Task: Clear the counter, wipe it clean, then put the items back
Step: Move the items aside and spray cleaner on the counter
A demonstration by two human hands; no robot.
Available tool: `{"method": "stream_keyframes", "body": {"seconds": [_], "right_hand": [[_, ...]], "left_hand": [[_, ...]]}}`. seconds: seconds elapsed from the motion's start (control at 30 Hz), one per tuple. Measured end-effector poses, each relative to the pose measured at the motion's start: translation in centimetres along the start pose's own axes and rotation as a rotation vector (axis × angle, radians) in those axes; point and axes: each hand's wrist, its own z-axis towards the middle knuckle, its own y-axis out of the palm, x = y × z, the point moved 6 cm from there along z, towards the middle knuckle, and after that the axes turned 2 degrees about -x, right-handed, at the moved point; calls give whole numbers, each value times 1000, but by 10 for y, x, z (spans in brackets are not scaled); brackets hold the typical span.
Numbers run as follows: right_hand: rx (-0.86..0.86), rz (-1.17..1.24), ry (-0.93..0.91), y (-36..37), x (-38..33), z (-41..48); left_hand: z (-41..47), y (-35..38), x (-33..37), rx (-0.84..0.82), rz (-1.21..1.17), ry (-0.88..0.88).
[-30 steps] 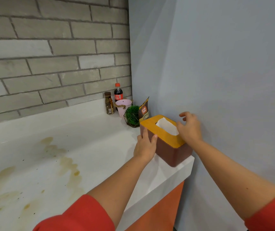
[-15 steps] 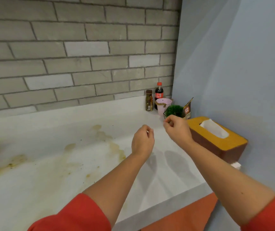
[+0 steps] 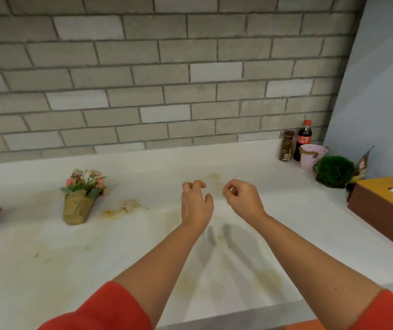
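- A second ago both hands were on the tissue box (image 3: 381, 210). Now they have let go and hang over the middle of the table (image 3: 143, 246).
- The left hand (image 3: 196, 206) has its fingers loosely bent and a little spread, and it holds nothing.
- The right hand (image 3: 244, 198) has its fingers loosely curled too. The thumb tip sits close to the first finger, with nothing between them.
- The tissue box is now far off at the right edge, well apart from the hands. Its long side runs along the blue wall toward the brick wall, with the yellow top facing up.
- A bunch of flowers (image 3: 81, 198) in brown paper has come into sight on the left. The flower end points at the brick wall and the paper end points at the person.
- In the back right corner are a brown jar (image 3: 287, 146), a cola bottle (image 3: 304, 136), a pink cup (image 3: 310, 158) and a green plant (image 3: 333, 171), all close together.
- Yellow-brown stains (image 3: 121, 208) mark the table.
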Motion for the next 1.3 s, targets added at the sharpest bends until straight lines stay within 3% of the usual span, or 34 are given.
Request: {"method": "stream_keyframes", "body": {"seconds": [0.5, 0.93, 1.3], "right_hand": [[-251, 82, -93, 185, -109, -4], [-768, -11, -183, 290, -153, 10], [-666, 2, -74, 300, -156, 22]], "left_hand": [[19, -139, -167, 106, 118, -229], [48, -202, -245, 214, 285, -497], [83, -217, -302, 101, 365, -597]]}}
